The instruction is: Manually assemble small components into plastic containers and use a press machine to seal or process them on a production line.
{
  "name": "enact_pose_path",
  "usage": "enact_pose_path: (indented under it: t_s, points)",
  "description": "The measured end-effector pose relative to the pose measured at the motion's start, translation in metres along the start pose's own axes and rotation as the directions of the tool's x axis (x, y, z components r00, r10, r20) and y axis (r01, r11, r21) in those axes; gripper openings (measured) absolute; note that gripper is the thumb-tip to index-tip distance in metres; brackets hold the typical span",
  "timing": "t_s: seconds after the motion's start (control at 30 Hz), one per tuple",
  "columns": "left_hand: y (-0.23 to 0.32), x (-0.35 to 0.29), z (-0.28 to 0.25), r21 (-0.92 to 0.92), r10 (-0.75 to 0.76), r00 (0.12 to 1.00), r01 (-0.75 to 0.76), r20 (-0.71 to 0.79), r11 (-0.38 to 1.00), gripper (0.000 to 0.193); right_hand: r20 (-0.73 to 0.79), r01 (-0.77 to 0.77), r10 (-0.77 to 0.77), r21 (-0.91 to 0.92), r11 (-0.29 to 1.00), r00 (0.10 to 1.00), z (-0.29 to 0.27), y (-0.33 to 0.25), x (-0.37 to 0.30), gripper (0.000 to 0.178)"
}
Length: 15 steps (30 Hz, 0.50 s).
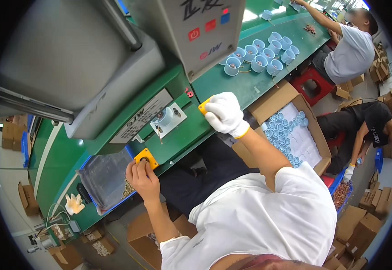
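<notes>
My bare left hand (pixel 143 179) rests with bent fingers on a yellow push-button box (pixel 151 157), over its dark round button. My right hand (pixel 225 114), in a white glove, closes over a second yellow push-button box (pixel 202 106), which it mostly covers. Between my hands a light-blue cup-shaped plastic part (pixel 163 118) sits on a metal fixture plate (pixel 178 118) on the green machine bed. A thin wire hangs from the part toward me. The grey press head (pixel 110 58) is above and behind it.
A control panel (pixel 205 40) stands beyond the press. Several blue cups (pixel 259 63) with wires stand on the bench at right. An open carton (pixel 311 144) holds more blue parts. A blue-rimmed tray (pixel 103 177) with small brass-coloured pieces and a loose glove (pixel 74 204) lie left. Two co-workers sit right.
</notes>
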<state>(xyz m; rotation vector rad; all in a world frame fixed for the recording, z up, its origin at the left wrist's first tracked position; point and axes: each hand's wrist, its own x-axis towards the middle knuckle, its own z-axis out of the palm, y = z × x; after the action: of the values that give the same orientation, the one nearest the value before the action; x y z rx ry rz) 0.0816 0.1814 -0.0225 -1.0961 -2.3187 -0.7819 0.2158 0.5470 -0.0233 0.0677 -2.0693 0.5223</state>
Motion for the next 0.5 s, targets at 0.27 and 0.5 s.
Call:
enact_pose_path:
  t_s: [0.27,0.5]
  points:
    - [0.005,0.023,0.003,-0.214,-0.115,0.993,0.114,0.008,0.97,0.01,0.002,-0.426,0.52,0.576,0.698,0.854,0.02,0.022,-0.025,0.033]
    - [0.025,0.058,0.019,-0.284,-0.029,0.999,0.015,-0.046,0.959,0.013,0.071,-0.476,0.568,0.636,0.608,0.82,0.021,0.021,-0.027,0.029]
